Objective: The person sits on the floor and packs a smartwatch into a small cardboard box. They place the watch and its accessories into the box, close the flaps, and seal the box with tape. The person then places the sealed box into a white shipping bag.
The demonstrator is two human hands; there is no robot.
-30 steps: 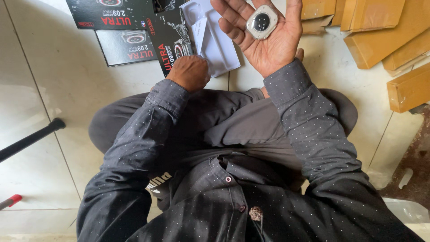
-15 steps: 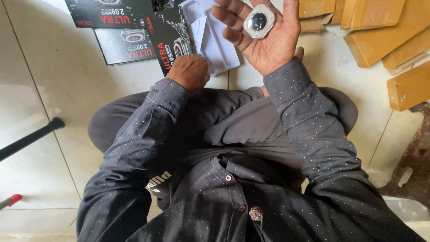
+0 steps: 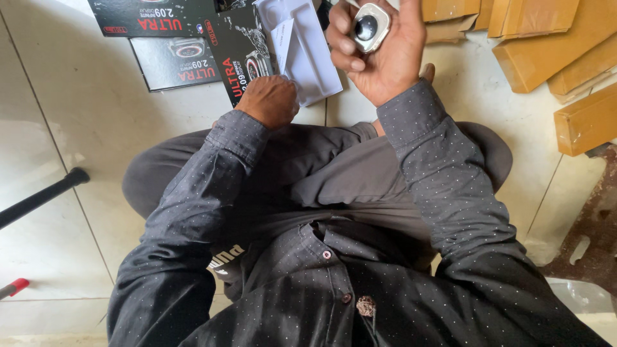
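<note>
My right hand [image 3: 382,54] is raised near the top of the view and holds a small silver watch body [image 3: 369,27] with a dark round centre, fingers curling around it. My left hand [image 3: 270,99] rests low by my knee, fingers closed, touching the edge of a white plastic tray insert [image 3: 305,54] that lies on the floor. Whether the left hand pinches something small is hidden. I sit cross-legged in a dark dotted shirt.
Black printed product boxes [image 3: 180,38] lie on the pale tiled floor at the top left. Tan cardboard cartons [image 3: 553,38] are stacked at the top right. A black rod [image 3: 42,196] and a red-tipped tool [image 3: 14,287] lie at the left.
My right hand's fingers have curled in around the watch body, which was lying on an open palm. The left hand has stayed in place.
</note>
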